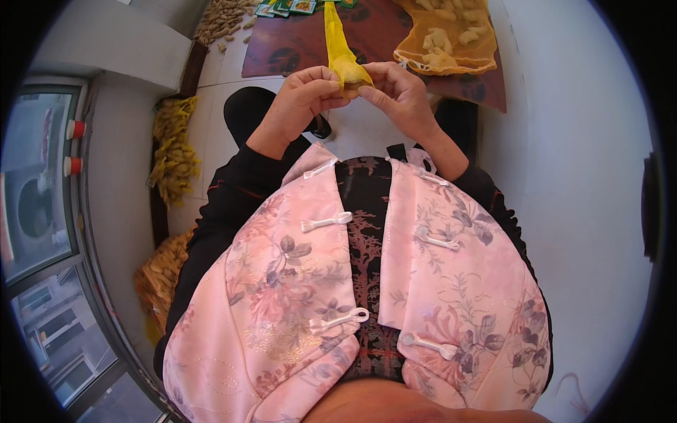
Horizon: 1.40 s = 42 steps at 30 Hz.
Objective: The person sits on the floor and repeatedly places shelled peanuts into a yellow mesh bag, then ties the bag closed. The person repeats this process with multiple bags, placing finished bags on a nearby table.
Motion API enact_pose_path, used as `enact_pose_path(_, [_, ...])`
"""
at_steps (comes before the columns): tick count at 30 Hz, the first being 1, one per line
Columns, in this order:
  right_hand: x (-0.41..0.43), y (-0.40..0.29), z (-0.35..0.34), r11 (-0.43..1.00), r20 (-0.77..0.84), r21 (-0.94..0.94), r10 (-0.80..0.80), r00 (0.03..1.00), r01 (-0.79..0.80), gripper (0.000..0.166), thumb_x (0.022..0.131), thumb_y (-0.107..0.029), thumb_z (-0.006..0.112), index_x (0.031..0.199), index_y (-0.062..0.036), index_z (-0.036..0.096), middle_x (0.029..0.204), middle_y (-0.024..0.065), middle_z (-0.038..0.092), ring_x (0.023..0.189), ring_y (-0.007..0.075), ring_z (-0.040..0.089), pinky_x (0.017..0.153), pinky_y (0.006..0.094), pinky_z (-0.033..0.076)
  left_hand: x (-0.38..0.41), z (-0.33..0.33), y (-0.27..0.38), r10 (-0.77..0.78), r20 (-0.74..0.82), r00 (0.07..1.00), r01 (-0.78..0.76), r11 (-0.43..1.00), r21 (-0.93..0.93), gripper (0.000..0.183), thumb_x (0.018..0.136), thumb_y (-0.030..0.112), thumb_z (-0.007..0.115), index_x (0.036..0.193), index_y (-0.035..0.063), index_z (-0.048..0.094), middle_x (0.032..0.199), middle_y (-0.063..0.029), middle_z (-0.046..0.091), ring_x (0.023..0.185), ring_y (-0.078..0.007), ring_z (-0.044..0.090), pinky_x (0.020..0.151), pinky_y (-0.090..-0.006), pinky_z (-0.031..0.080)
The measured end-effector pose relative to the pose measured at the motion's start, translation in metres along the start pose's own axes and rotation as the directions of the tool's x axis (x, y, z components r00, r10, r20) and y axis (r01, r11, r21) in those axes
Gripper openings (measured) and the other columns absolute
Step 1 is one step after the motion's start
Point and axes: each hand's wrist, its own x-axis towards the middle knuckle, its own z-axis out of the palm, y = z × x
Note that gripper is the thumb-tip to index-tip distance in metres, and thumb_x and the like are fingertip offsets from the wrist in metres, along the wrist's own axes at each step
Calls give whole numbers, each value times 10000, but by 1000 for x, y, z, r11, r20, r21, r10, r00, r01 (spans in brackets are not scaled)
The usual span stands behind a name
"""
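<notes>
A narrow yellow mesh bag (338, 39) stretches from the dark red patterned table (288, 39) towards me, its end bunched between my hands. My left hand (304, 103), at the picture's left, pinches the near end of the mesh with thumb and fingers. My right hand (399, 95) grips the other side of that end. Something pale and rounded shows through the mesh there; what it is I cannot tell. Further right on the table lies an orange mesh bag (449, 47) with several ginger roots inside and a white-edged mouth.
Green printed packets (288, 7) lie at the table's far edge. Loose peanuts (225, 18) are spread beyond it at the left. Filled yellow mesh bags (177, 150) and an orange mesh sack (161, 275) stand along the left side by the window. A white wall (571, 132) rises at the right.
</notes>
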Motion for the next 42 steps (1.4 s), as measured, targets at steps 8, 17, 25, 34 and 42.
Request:
enact_pose_path(8, [31,-55,-2,966,63,-152,-203,977,211,197,980,-166,654,1099,-9,644,932,54,705,852,91,702,701,214,569,-17,3,68,3,176,984,-26,991,130,118,1011,133,510,991,40,581,883,-99,688,681,-111,677,667,-206,541])
enact_pose_path(17, [115,-146,-13,943,125,-71,-314,941,324,114,964,-108,633,948,0,604,794,7,620,652,44,568,592,183,473,12,23,182,243,261,934,-250,968,-8,125,980,99,523,950,-2,591,838,-129,688,563,-134,662,562,-210,560])
enact_pose_path(25, [119,-145,-10,999,364,-22,-29,931,39,167,981,-184,652,990,-20,626,799,3,632,654,58,597,594,199,491,18,35,184,303,321,897,-301,952,-57,120,983,82,520,966,-10,596,863,-145,699,609,-134,688,582,-175,553])
enact_pose_path(34, [112,-105,18,886,353,313,226,908,-343,226,981,-271,655,1004,-46,640,806,-3,642,670,62,611,592,200,493,0,-7,125,286,337,897,-304,953,1,341,1070,291,395,1052,15,594,904,-79,638,705,-99,609,703,-217,514])
enact_pose_path(42, [57,-73,10,988,96,24,-155,983,154,301,1044,-316,534,1130,-53,652,1017,76,733,842,103,708,728,218,550,29,-31,-43,-204,124,971,237,767,-596,658,997,574,476,1094,-60,624,1032,-191,713,833,-220,734,748,-283,606])
